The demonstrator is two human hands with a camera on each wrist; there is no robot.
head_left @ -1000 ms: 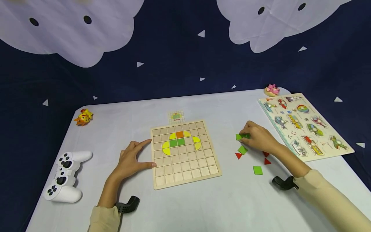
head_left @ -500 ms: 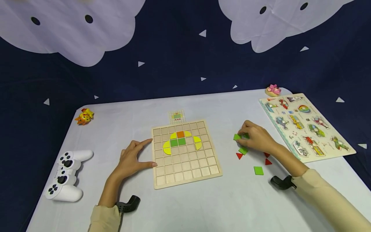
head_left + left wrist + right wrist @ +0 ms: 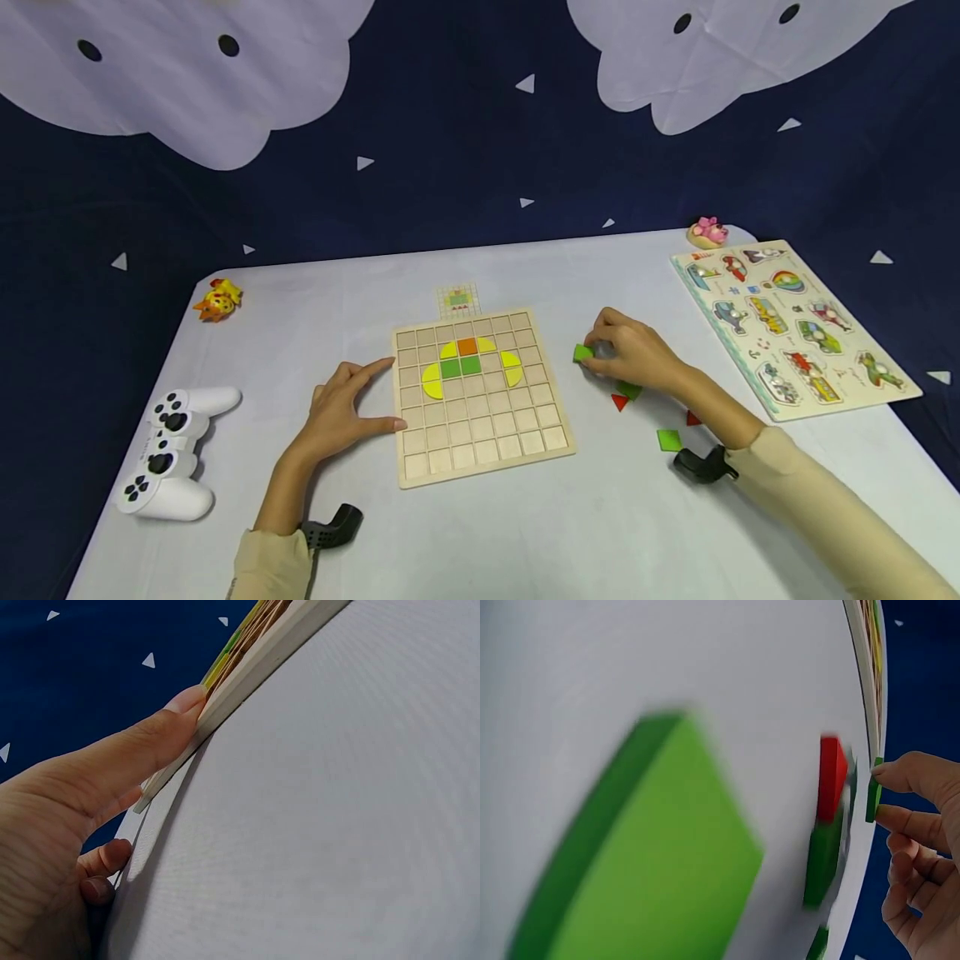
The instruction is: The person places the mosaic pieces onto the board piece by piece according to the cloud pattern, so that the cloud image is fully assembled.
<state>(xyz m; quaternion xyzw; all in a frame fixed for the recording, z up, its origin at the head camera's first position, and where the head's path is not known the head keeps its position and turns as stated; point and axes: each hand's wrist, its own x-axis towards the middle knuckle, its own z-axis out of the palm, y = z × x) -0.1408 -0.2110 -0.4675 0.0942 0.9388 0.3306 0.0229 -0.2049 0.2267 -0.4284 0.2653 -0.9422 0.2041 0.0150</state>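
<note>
My right hand (image 3: 633, 350) pinches a green square tile (image 3: 582, 353) between thumb and fingertip, right of the wooden grid board (image 3: 480, 433); the right wrist view shows this same tile (image 3: 874, 789) held upright. My left hand (image 3: 341, 412) has its thumb and index finger spread along the board's left edge, the thumb (image 3: 157, 739) lying on the rim. In the grid sit yellow curved tiles (image 3: 432, 382), an orange square (image 3: 467, 346) and two green squares (image 3: 460, 367). Under the right hand, another green tile (image 3: 628, 389) is partly covered.
A small pattern card (image 3: 458, 301) lies behind the board. Red triangles (image 3: 619, 402) and a green square (image 3: 670, 440) lie loose at right. A picture puzzle (image 3: 795, 333) and pink figure (image 3: 708, 233) are farther right. Left are a white game controller (image 3: 168, 458) and yellow toy (image 3: 219, 301).
The right hand has moved left toward the board with the green tile, away from the loose tiles. My left hand stays at the board's edge.
</note>
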